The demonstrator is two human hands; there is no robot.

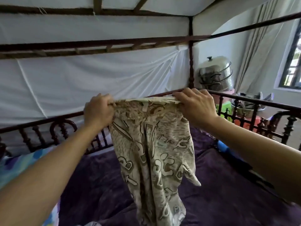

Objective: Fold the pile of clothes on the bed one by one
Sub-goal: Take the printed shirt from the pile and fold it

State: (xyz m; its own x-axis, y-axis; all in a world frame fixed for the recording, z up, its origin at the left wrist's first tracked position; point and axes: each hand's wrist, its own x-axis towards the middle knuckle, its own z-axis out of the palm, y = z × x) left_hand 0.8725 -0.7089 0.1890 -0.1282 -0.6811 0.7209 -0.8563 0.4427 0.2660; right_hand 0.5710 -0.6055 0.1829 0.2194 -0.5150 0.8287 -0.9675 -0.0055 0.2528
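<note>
Holds up beige letter-patterned garment (146, 163) by its top edge, left hand (99, 110) and right hand (195, 105) both curled around it, small label (161, 143) unreadable.

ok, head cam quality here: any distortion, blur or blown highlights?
Head view: wide-angle bends the bed rail; window at far right partly blown out; light soft, no hard shadows; garment, left hand and right hand sharp near centre; forearms blur toward the bottom corners.

Dark wooden bed frame (190, 62), white netting (97, 75), daylit window (293, 62).
</note>
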